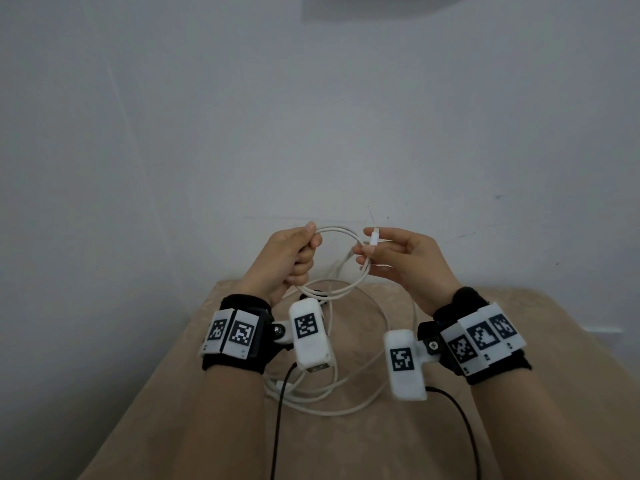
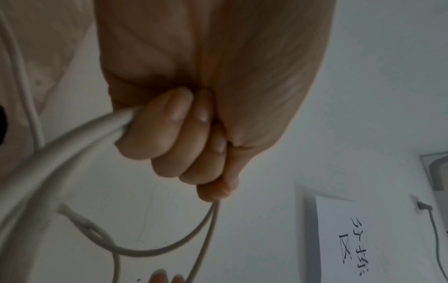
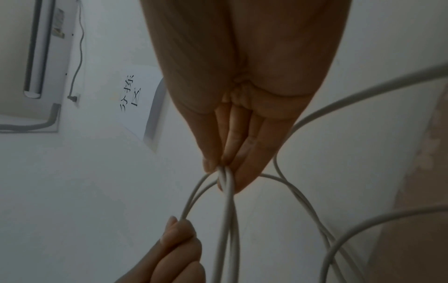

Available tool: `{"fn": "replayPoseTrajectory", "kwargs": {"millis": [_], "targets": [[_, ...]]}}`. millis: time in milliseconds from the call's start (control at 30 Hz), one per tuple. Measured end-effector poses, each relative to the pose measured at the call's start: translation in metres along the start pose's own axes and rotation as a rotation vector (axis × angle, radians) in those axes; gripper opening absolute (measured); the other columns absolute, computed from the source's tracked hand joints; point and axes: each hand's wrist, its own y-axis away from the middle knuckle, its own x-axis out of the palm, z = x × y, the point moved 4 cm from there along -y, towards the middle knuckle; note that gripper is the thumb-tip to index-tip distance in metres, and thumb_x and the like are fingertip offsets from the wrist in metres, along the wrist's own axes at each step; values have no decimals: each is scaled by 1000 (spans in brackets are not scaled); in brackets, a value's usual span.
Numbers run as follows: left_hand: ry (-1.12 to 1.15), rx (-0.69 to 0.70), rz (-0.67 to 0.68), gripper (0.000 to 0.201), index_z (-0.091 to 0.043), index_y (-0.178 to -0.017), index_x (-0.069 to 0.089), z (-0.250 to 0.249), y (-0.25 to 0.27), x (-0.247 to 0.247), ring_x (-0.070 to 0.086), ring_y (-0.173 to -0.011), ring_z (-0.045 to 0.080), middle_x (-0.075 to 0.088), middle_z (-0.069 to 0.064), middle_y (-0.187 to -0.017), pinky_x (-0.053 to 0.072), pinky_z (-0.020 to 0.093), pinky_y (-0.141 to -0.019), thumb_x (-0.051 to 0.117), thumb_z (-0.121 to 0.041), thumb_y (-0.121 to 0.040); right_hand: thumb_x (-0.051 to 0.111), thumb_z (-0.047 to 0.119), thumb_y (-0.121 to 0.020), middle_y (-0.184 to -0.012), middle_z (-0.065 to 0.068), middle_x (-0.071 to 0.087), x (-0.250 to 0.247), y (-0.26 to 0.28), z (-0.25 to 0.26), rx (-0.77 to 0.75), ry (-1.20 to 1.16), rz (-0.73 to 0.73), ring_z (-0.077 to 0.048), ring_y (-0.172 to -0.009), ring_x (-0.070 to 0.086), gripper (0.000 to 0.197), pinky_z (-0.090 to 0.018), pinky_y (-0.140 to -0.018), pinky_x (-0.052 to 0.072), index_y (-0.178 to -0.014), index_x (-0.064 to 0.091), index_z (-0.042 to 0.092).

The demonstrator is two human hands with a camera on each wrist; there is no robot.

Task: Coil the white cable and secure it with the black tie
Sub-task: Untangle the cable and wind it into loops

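Both hands are up in front of a plain white wall, holding a loop of the white cable between them, above the beige patterned surface. The left hand is closed in a fist around the left side of the loop; in the left wrist view its fingers are curled tight, with strands going into the fist on one side and coming out by the fingertip on the other. The right hand pinches the right side of the loop between thumb and fingers, right where the white connector sticks up, with the other fingers fairly relaxed. In the right wrist view the fingertips squeeze a couple of strands together. So the small loop hangs in the air between the two hands, and the rest of the cable drops down and lies in loose, messy loops on the surface below, close to the wrists. There's something small and black peeking out just under the left hand, beside the cable, but I honestly can't tell whether that's the tie. The black wires on the surface run from the wrist cameras.
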Motion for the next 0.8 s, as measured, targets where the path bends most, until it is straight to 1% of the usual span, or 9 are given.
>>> {"fn": "replayPoseTrajectory", "kwargs": {"millis": [133, 233, 367, 433, 533, 600, 700, 767, 800], "targets": [[58, 13, -9, 37, -15, -69, 42, -2, 0, -2, 14, -35, 1, 21, -10, -48, 12, 13, -32, 37, -31, -103, 60, 10, -91, -95, -17, 73, 0, 0, 0, 40, -86, 33, -22, -81, 71, 20, -28, -69, 58, -110, 64, 4], [107, 11, 14, 37, -16, -69, 41, -3, 1, 0, 14, -34, 0, 21, -10, -47, 10, 14, -32, 36, -31, -102, 52, 18, -96, -97, -18, 71, -7, -2, -2, 39, -117, -37, -21, -78, 69, 20, -30, -68, 59, -103, 67, 6], [115, -1, 56, 37, -16, -69, 41, -5, 1, 4, 14, -35, 0, 22, -11, -46, 9, 13, -33, 36, -32, -102, 47, 7, -97, -94, -7, 68, -14, -6, -3, -120, -29, -166, -12, -75, 64, 20, -24, -65, 57, -101, 67, 5], [89, -10, 87, 37, -17, -69, 41, -5, 1, 6, 15, -35, 0, 22, -11, -46, 10, 12, -33, 36, -32, -102, 47, 2, -96, -102, -8, 67, -15, -8, -3, -175, 14, -178, -13, -85, 64, 21, -22, -73, 55, -104, 67, 7], [67, -31, 150, 38, -17, -68, 41, -7, 4, 10, 14, -35, 1, 22, -11, -46, 11, 12, -34, 37, -33, -101, 46, -2, -95, -115, -4, 67, -12, -10, -6, -178, 85, -110, -14, -108, 62, 29, -26, -93, 51, -107, 67, 15], [57, -31, 176, 38, -17, -67, 41, -10, 6, 12, 14, -36, 1, 22, -11, -46, 11, 12, -34, 37, -33, -101, 48, -6, -93, -117, -2, 67, -9, -8, -7, -162, 118, -30, -13, -114, 60, 35, -26, -97, 48, -111, 64, 18], [74, -17, 185, 37, -17, -67, 40, -14, 8, 12, 14, -35, 1, 21, -11, -46, 10, 13, -35, 39, -35, -98, 57, 0, -90, -121, 2, 62, -10, -9, -11, -114, 363, 35, -10, -116, 55, 39, -25, -98, 44, -124, 57, 21], [102, -11, 166, 36, -17, -66, 40, -16, 9, 8, 14, -34, 0, 22, -11, -45, 8, 14, -35, 39, -36, -98, 61, 7, -89, -122, 7, 58, -17, -11, -18, -86, 617, 5, -9, -116, 52, 41, -27, -100, 41, -127, 56, 22], [106, -7, 152, 37, -17, -67, 39, -17, 10, 5, 15, -34, 0, 22, -12, -44, 8, 15, -35, 38, -35, -98, 61, 9, -89, -117, 7, 59, -21, -11, -21, -80, 665, -50, -10, -113, 54, 36, -28, -99, 43, -124, 59, 20]]}}
